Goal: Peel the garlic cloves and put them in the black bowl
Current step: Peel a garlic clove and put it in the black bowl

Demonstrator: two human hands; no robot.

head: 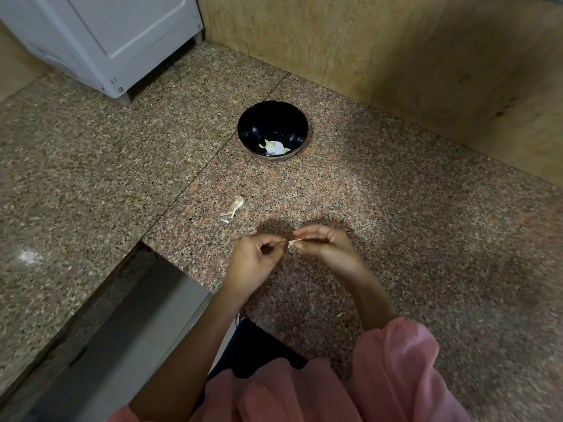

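A small pale garlic clove [292, 243] is pinched between the fingertips of both my hands, low over the granite counter. My right hand [324, 245] grips it from the right. My left hand [258, 259] is closed with thumb and forefinger on a thin strip of skin at the clove's left end. The black bowl [272, 117] stands farther back on the counter, apart from my hands, with a few pale peeled cloves [274, 146] in its bottom.
Scraps of garlic skin and a stalk [234, 207] lie on the counter between the bowl and my hands. A white appliance [100, 41] stands at the back left. A tan wall [396, 50] runs behind the bowl. The counter's edge [143, 248] drops away at lower left.
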